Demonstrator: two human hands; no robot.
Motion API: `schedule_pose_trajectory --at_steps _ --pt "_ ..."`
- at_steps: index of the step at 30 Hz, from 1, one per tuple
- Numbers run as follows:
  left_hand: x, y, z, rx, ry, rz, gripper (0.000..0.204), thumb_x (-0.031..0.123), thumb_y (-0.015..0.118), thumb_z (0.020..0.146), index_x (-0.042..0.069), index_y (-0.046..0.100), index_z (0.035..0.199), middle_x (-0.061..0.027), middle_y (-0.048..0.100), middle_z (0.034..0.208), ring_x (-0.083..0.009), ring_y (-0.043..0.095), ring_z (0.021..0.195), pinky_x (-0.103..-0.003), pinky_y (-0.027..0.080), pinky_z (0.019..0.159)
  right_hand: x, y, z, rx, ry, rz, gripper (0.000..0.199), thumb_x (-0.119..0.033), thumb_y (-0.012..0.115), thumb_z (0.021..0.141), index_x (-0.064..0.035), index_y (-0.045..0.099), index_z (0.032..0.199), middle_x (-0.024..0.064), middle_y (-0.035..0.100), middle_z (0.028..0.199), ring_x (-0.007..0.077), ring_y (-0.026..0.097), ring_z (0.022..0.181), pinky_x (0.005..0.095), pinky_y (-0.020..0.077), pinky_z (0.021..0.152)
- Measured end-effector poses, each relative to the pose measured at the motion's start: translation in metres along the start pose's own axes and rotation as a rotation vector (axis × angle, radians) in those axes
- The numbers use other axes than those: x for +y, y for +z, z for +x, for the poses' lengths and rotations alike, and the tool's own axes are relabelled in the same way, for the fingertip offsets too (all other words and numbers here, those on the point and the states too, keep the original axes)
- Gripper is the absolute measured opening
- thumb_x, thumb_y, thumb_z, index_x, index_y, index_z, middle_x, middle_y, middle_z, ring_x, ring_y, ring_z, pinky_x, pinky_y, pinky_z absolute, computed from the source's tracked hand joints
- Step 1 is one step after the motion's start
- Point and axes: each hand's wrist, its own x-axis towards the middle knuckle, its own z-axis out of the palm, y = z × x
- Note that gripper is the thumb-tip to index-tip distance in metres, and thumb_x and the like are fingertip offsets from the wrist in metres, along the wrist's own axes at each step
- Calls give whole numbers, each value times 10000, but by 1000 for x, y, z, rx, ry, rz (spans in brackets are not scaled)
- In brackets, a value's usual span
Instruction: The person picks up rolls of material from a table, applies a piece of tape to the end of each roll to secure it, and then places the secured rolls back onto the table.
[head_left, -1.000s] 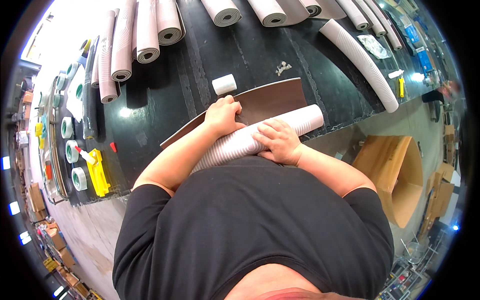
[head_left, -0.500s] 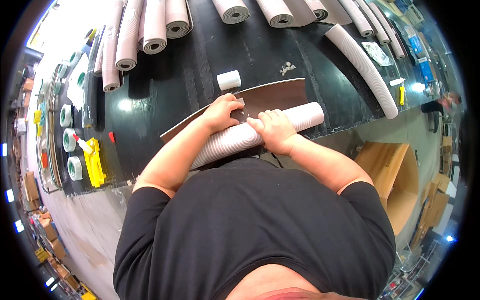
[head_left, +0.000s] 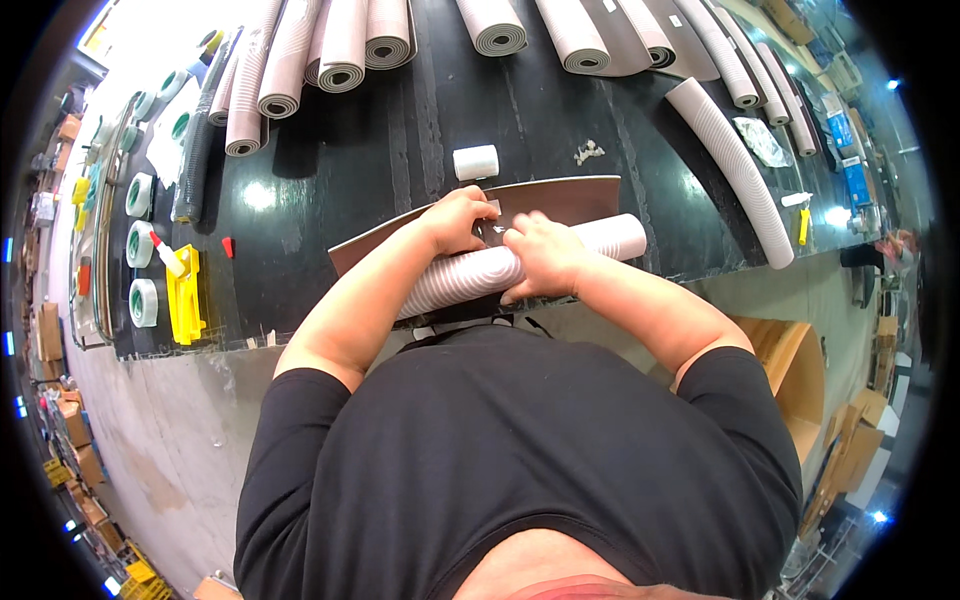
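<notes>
One ribbed roll (head_left: 470,275), half-wound on one brown sheet (head_left: 560,198), near table (head_left: 400,150) edge; left hand (head_left: 458,220) and right hand (head_left: 543,258) fingers curled, pressing it. One white tape roll (head_left: 476,162) beyond.

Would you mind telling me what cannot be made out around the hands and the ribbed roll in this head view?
- Left hand and right hand: the small item pinched between the fingertips is too small to identify.
- Ribbed roll: its near end is hidden by the left forearm.
- Brown sheet: its middle is covered by both hands.
- Tape rolls: blurred near the fisheye rim.
</notes>
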Motion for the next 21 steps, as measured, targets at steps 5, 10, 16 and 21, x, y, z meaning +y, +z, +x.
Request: schedule_pose_trajectory --at_steps 5,10,16,21 --pt "-10 -6 0 -38 -53 -39 480 107 806 765 43 709 1230 -138 624 1222 -296 635 1109 -375 533 961 13 -9 21 66 -53 -20 750 -673 814 674 -54 716 1086 149 683 1132 319 667 1096 425 533 959" --pt "49 -46 -14 -87 -361 23 363 219 586 995 60 661 1312 -147 612 1391 -316 598 1249 -392 467 1078 66 9 71 649 -159 56 659 -783 717 652 -137 682 775 51 688 837 290 674 875 419 541 797" --pt "61 20 -68 450 -161 721 825 422 851 731 48 513 1384 -125 610 1339 -294 562 1289 -494 371 1111 55 -3 78 472 45 50 593 -722 716 730 -130 689 748 42 691 957 260 647 975 395 523 839" --pt "42 -30 -36 103 -336 457 801 422 890 658 87 571 1312 -108 647 1281 -286 580 1261 -435 446 1058 57 6 37 555 -154 -126 811 -496 833 724 -134 563 1398 88 610 1268 264 569 1206 428 430 1044"
